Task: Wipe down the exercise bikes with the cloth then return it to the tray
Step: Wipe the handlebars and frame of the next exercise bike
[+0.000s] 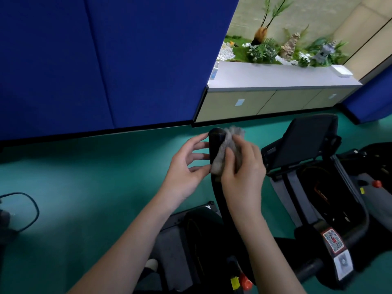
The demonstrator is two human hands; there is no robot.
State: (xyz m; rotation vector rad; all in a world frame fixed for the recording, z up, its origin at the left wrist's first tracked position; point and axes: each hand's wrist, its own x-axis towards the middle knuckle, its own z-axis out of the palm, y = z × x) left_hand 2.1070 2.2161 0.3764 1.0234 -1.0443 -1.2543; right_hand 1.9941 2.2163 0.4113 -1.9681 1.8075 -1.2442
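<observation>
Clearly mid-wipe: right grip [241, 166] pinched cloth [221, 160] against the bar [215, 143], left grip [186, 166] spread at its 9 o'clock. Next probably called for sliding it downward.

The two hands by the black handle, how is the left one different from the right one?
The left hand has its fingers spread and fairly straight; the right hand has its fingers curled. The right hand holds the grey cloth against the bike's handle; the left hand holds nothing, its fingertips at the handle's other side. Both are bare and raised at the same handle.
</observation>
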